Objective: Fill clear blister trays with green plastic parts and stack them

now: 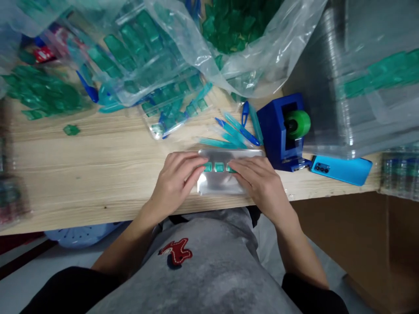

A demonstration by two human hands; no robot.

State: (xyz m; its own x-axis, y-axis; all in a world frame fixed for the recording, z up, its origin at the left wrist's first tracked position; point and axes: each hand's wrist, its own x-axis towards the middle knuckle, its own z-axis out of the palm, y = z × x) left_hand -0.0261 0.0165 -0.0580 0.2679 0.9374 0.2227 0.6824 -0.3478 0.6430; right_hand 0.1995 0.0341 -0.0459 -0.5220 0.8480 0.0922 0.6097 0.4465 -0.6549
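A clear plastic tray (221, 185) lies flat on the wooden table (98, 174), close to the edge where the person stands, with three small green pieces in a row on it. The middle piece (219, 167) sits uncovered. The left hand (179, 176) reaches in with thumb and fingertips close together, right at the left piece (208, 167); the right hand (260, 174) does likewise at the right piece (231, 168), partly hiding it. From here I can't tell whether either hand is actually pinching its piece.

Just beyond the tray lie some blue pens (229, 138), and to the right stands a blue tape dispenser (273, 131) with a green roll (300, 124). A blue phone (343, 171) lies beyond that. Farther back, a large clear bag (278, 65) holds a heap of green bits (242, 24). Over on the left, one green lump (71, 129) rests alone near a bigger pile (46, 93). The person wears a grey garment (212, 270) bearing a red patch (178, 252).
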